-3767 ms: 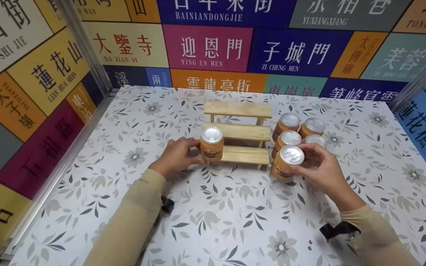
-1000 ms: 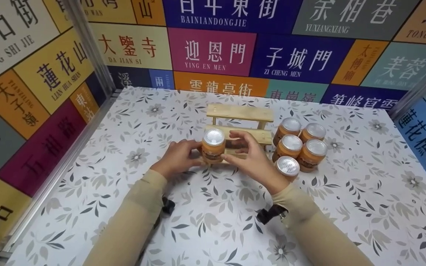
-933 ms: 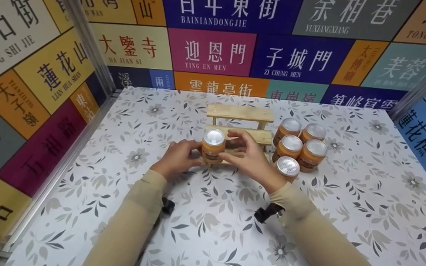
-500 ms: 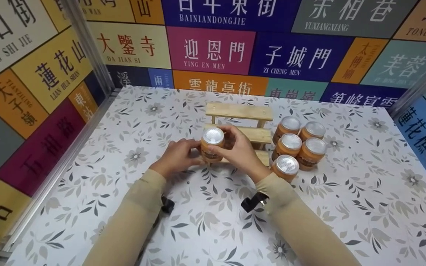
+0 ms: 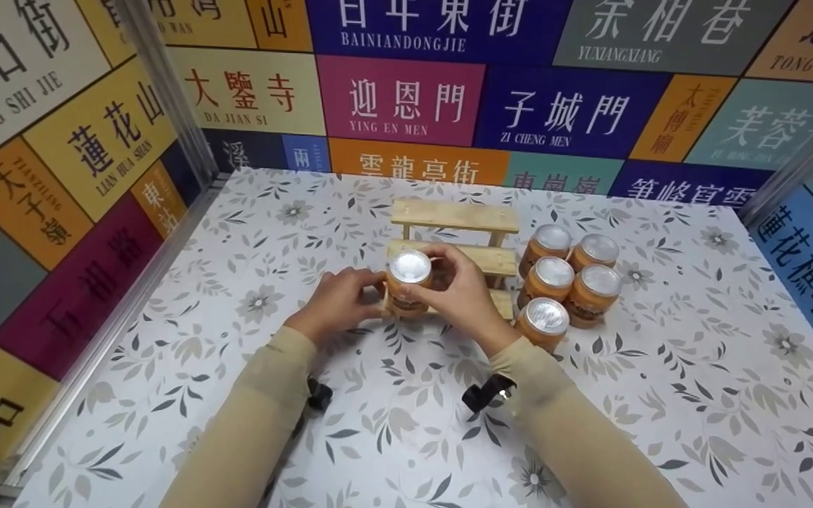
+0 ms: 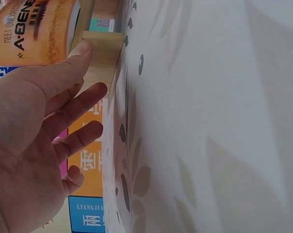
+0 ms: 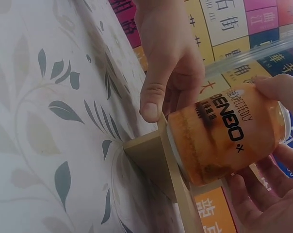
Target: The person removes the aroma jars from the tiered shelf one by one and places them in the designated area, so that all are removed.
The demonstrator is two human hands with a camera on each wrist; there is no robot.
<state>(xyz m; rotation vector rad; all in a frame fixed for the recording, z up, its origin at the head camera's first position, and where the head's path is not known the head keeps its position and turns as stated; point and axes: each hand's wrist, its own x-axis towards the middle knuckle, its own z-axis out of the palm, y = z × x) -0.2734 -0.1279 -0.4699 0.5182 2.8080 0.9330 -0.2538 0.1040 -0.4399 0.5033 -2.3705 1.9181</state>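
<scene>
In the head view, an orange jar [image 5: 408, 286] with a silver lid stands upright at the left end of the lowest step of a small wooden three-step rack [image 5: 454, 214]. My right hand [image 5: 466, 296] holds this jar from the right, thumb in front and fingers behind. The right wrist view shows the jar's base [image 7: 180, 150] right at the step board. My left hand [image 5: 336, 300] grips the rack's left end beside the jar. In the left wrist view its thumb [image 6: 78, 53] presses the board's corner below the jar, while the other fingers reach out loosely.
To the right of the rack, several more orange jars [image 5: 593, 296] stand close together, the front jar [image 5: 542, 328] near the lowest step's right end. A floral cloth [image 5: 406, 416] covers the table. Walls of coloured sign panels [image 5: 399, 99] rise behind and at the sides.
My right hand has let go of the front jar in the right-hand group, moved left, and taken hold of the jar on the rack. My left hand has stayed at the rack's left end.
</scene>
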